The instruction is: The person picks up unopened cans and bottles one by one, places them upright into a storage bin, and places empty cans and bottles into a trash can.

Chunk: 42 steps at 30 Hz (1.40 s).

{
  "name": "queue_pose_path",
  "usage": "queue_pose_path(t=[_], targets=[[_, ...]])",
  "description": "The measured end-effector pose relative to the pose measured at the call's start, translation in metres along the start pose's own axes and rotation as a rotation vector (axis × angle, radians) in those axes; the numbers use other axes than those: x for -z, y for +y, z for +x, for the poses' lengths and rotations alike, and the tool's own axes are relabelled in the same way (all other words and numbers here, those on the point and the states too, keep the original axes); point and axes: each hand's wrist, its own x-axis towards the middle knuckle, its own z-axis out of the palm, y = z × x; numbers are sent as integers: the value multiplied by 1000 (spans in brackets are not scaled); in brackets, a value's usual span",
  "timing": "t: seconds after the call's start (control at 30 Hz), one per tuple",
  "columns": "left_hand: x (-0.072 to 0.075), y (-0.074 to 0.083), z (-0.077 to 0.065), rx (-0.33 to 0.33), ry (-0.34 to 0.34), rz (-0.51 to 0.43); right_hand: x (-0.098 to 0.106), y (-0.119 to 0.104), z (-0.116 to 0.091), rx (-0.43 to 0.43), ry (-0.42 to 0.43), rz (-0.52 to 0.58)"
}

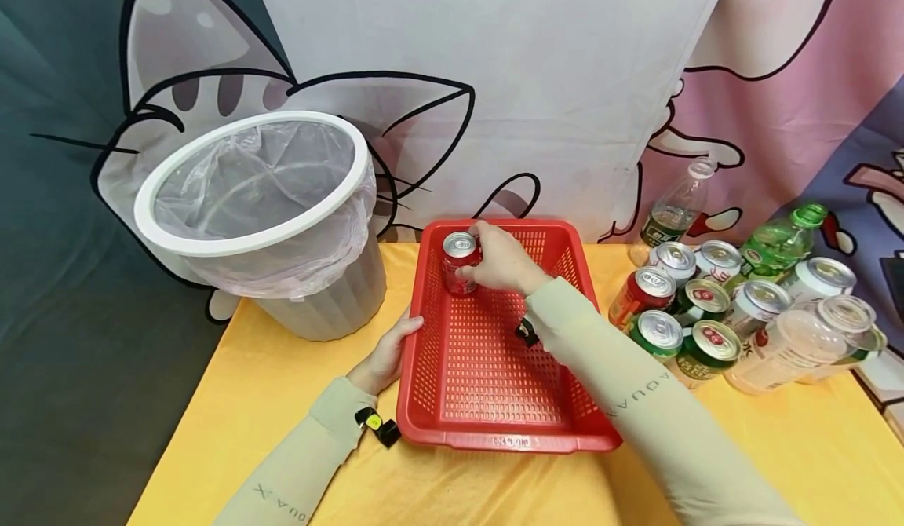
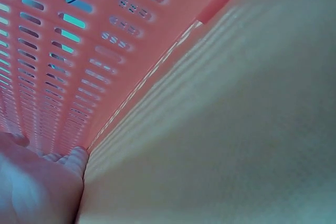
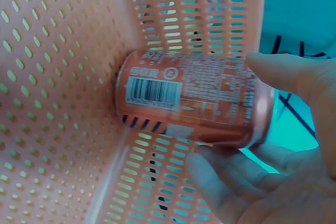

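In the head view, a red soda can (image 1: 461, 265) stands upright in the far left corner of a red plastic basket (image 1: 494, 369). My right hand (image 1: 504, 259) grips the can near its top. The right wrist view shows the thumb on one side of the can (image 3: 178, 98) and the fingers on the other, its base at the basket floor. At the basket's left side, my left hand (image 1: 388, 353) holds the edge, thumb at the rim. From the left wrist, this hand (image 2: 42, 187) lies along the slotted outer wall (image 2: 58, 77), its fingertips partly hidden low by the wall.
A lined grey bin with a white rim (image 1: 250, 241) stands left of the basket. To the right cluster several cans (image 1: 658, 330) and bottles, including a green bottle (image 1: 780, 243) and a clear one (image 1: 674, 208). A yellow cloth (image 1: 487, 487) covers the table; printed curtains (image 1: 494, 31) hang behind.
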Motion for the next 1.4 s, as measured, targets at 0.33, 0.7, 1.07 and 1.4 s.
queue_pose_path(t=[0.33,0.7,1.07,1.4], targets=[[1,1,0,-9,5,1,15,-5,-23,39,19,5],[0,0,0,-14,-12,2,39,7,-80,112,129,-41],[1,-1,0,-54,-23,-21,58,49,-151,197,409,-93],[0,2,0,-54,-38,-32,69,89,-196,198,576,-225]])
